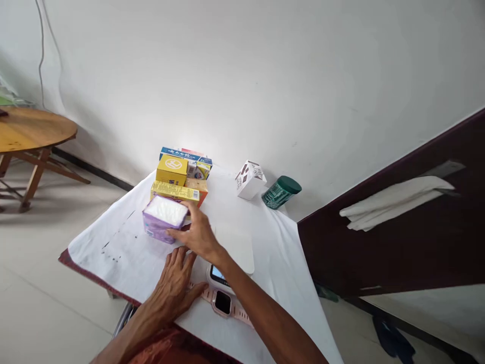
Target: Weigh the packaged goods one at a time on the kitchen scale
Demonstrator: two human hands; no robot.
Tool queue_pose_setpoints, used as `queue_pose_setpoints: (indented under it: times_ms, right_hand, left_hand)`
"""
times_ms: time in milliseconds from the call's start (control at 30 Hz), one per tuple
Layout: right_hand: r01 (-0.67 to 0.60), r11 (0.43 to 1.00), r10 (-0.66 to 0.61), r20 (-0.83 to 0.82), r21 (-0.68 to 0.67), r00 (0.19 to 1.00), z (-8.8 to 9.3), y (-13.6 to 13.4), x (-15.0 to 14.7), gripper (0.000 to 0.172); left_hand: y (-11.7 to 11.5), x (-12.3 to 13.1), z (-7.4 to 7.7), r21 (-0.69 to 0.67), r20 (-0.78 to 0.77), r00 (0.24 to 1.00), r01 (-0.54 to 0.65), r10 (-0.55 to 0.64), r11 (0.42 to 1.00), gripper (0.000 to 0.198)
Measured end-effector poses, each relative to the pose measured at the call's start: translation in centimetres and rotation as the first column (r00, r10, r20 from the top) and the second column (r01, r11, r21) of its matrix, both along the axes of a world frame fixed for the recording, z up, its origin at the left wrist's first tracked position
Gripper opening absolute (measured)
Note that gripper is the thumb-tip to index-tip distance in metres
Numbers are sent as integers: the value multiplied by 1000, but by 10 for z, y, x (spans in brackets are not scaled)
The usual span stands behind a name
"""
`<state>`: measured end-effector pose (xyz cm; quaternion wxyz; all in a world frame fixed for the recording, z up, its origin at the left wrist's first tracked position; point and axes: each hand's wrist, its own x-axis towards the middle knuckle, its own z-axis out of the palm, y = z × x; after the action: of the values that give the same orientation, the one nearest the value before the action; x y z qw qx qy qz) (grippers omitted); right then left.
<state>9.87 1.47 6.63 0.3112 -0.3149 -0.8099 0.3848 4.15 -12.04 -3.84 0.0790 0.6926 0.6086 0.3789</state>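
My right hand [197,232] reaches forward and grips the right end of a purple pack with a white top [163,218] that rests on the white tablecloth [125,253]. My left hand [175,288] lies flat on the cloth with fingers spread, nearer to me, touching the strap of a pink wristwatch [223,303]. A white digital scale [237,247] with a small lit display sits just right of both hands, partly hidden by my right forearm.
Behind the purple pack stands a stack of boxes: yellow [172,171], blue [184,154] and orange [199,188]. A white patterned box [250,179] and a green-lidded jar on its side [281,192] lie near the wall. A dark wooden frame [397,232] stands right, a round table [32,129] far left.
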Motion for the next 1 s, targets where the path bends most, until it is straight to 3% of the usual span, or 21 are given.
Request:
queue_pose_setpoints:
  times_ms: [133, 267, 333, 400, 467, 567, 633, 800, 1000]
  right_hand:
    - [-20, 1000, 20, 27, -19, 999, -14, 9, -18, 82]
    - [-112, 993, 108, 113, 30, 988, 9, 15, 12, 93]
    - [2, 998, -7, 85, 58, 996, 25, 32, 37, 83]
    - [213, 971, -218, 34, 112, 975, 36, 63, 63, 67]
    - [474, 855, -483, -7, 211, 875, 40, 104, 86, 65]
    - [827, 521, -843, -24, 210, 537, 37, 167, 111, 90]
    - [893, 437, -900, 57, 110, 433, 32, 201, 117, 103]
    - [908, 418, -902, 116, -9, 416, 18, 247, 114, 106]
    - [892, 451, -887, 122, 14, 446, 6, 251, 128, 83]
  left_hand:
    - [5, 0, -10, 81, -47, 983, -176, 180, 981, 57]
    - [7, 0, -13, 109, -132, 966, -209, 222, 972, 64]
    - [7, 0, -12, 102, -162, 968, -178, 193, 979, 70]
    - [6, -1, -10, 88, -173, 971, -153, 166, 984, 76]
    - [6, -2, -9, 86, -177, 972, -140, 153, 986, 77]
    - [5, -2, -11, 97, -177, 974, -126, 142, 987, 76]
    - [5, -1, -14, 111, -173, 975, -120, 138, 987, 76]
    - [4, 3, -18, 101, -143, 978, -138, 152, 985, 80]
    - [2, 3, -14, 74, -144, 979, -135, 145, 988, 79]
